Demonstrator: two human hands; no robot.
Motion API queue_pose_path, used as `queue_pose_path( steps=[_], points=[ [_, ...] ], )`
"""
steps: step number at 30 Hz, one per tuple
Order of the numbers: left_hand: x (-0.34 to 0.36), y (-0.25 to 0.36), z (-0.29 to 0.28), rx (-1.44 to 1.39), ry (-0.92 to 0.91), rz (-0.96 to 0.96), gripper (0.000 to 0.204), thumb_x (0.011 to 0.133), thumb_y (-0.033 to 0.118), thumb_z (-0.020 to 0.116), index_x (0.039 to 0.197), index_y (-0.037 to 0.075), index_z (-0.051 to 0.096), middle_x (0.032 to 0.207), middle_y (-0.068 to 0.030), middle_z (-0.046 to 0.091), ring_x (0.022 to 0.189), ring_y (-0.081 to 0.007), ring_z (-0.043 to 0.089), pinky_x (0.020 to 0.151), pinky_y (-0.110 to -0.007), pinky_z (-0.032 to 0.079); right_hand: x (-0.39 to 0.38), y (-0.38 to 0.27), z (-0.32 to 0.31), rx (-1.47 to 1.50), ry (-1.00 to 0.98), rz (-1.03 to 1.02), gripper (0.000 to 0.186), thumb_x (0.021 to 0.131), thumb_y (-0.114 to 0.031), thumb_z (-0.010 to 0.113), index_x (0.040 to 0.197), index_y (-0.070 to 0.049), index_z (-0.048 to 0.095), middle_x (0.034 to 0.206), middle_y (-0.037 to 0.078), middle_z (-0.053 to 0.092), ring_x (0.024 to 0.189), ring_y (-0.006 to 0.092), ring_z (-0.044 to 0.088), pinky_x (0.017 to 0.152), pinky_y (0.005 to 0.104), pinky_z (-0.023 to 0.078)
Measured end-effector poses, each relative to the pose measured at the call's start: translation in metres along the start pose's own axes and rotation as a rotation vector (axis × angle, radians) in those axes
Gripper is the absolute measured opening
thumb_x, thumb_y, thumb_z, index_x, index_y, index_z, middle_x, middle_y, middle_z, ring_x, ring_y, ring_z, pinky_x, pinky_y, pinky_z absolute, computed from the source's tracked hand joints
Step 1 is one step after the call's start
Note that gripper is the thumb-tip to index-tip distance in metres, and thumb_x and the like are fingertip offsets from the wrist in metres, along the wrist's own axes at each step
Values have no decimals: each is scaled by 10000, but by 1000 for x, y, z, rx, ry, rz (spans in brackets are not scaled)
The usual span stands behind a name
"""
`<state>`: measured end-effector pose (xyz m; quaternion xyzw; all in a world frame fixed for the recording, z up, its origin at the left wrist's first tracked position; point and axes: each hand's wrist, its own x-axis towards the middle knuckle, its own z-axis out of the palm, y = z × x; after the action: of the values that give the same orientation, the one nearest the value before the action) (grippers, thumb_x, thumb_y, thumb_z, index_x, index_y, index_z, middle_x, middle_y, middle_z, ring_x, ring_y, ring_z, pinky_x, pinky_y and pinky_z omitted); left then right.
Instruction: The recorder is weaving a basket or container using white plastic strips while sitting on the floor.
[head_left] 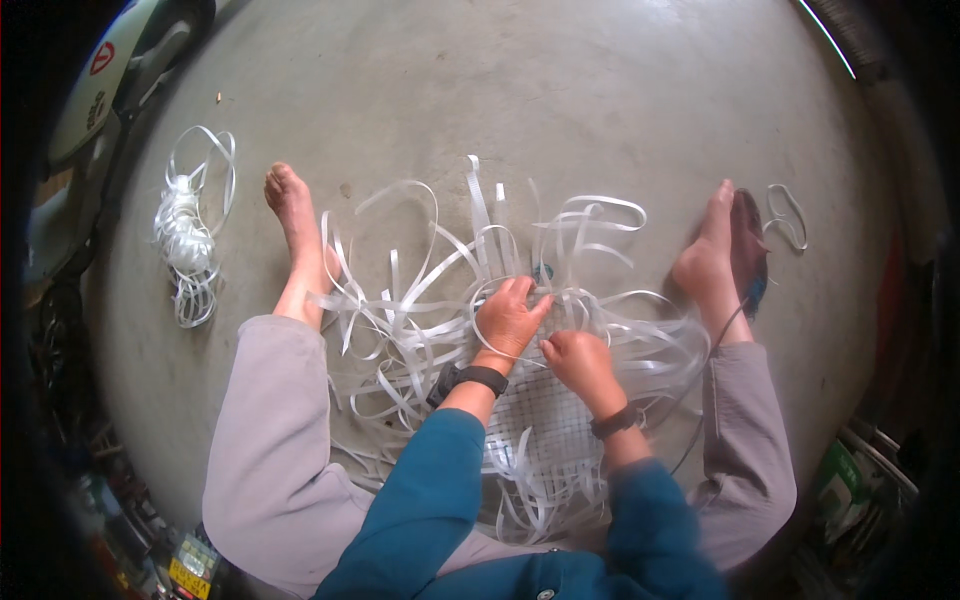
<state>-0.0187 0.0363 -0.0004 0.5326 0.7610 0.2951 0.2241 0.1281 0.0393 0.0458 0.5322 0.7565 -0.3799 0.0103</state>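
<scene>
A mat of translucent white straps [535, 410], woven in a grid with many loose curling ends, lies on the floor between my legs. My left hand [510, 322] is over its upper middle, fingers curled down at the weave; what they grip is hidden. Lower and to the right, my right hand [580, 365] pinches a thin white strap [515, 355] at the weave.
My bare feet [300, 220] flank the straps; a dark sandal [748, 240] is beside the right one. A white strap bundle [185, 240] lies left, a small loop [795, 220] right. A vehicle [90, 100] stands upper left; clutter [840, 470] lines both sides of the concrete floor.
</scene>
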Motion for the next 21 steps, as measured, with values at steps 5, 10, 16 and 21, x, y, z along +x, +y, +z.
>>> queue_pose_path(
  steps=[5,10,16,21],
  points=[
    [1,1,1,-6,18,14,287,749,308,779,899,106,642,745,-40,619,615,-219,600,559,-353,480,9,4,6,232,288,48,167,878,-214,632,960,-79,684,734,179,671,695,382,656,623,456,521],
    [0,0,1,-5,30,16,277,746,283,785,904,108,640,773,-40,631,620,-222,604,562,-353,482,25,10,-1,548,313,179,272,908,-111,566,1153,-32,654,633,91,659,477,135,605,462,277,477],
    [-1,1,1,-21,28,13,264,743,254,790,904,113,636,776,-38,631,619,-219,604,562,-354,479,31,13,3,189,369,149,234,885,-141,589,1094,-93,683,708,152,678,608,273,665,602,382,519],
    [0,-1,-1,-7,21,19,264,743,240,791,912,115,632,770,-37,628,617,-219,603,557,-355,475,33,0,-3,125,393,189,186,874,-185,611,1030,-131,699,832,165,694,783,363,669,688,452,521]
  ],
)
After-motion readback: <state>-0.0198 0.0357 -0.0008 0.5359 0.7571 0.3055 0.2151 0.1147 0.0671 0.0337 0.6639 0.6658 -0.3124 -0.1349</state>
